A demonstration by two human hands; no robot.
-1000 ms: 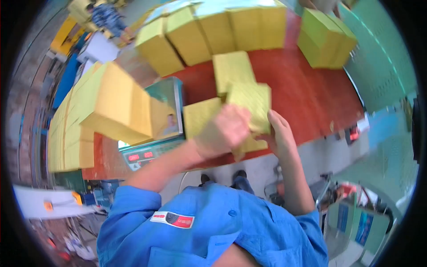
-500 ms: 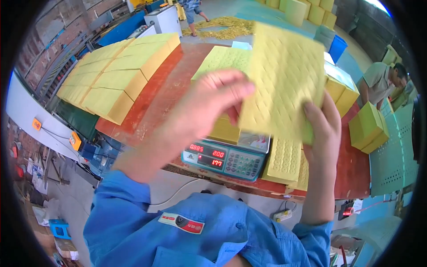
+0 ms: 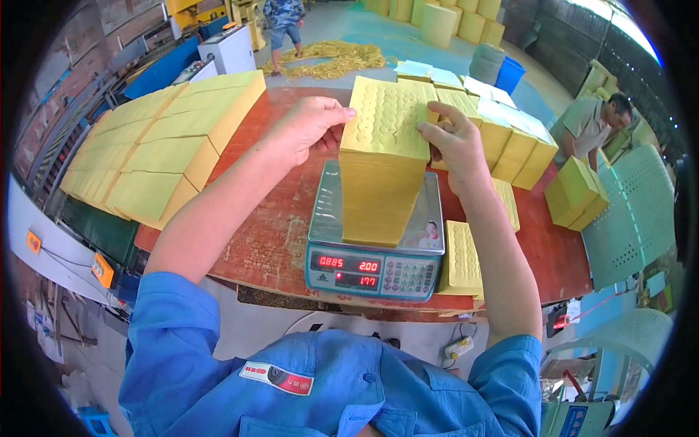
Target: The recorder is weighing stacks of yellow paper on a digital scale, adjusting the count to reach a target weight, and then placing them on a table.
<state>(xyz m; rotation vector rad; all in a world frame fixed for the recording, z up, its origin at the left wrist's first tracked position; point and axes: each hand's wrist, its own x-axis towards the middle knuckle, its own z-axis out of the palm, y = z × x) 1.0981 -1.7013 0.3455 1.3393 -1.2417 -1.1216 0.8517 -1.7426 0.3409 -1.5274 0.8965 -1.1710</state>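
Note:
A tall stack of yellow paper sheets (image 3: 378,197) stands on the pan of a teal digital scale (image 3: 409,278), its red display lit. On top of the stack is an embossed yellow sheet (image 3: 388,116) with rows of round dimples. My left hand (image 3: 312,125) pinches this sheet at its left edge between thumb and fingers. At the right edge my right hand (image 3: 455,142) grips it the same way, thumb and forefinger closed near the corner. Whether the sheet rests fully on the stack is hard to tell. Some fingertips are hidden behind the edges.
Rows of yellow paper blocks (image 3: 167,149) line the table's left. More stacks (image 3: 502,138) stand behind right, some topped with white sheets. Small dimpled piles (image 3: 460,258) sit beside the scale on the red table (image 3: 262,251). A co-worker (image 3: 593,124) bends at far right.
The yellow sheet, earlier held up tilted above the scale, has come down to the top of the stack. Both hands have moved away from me and now face each other across it.

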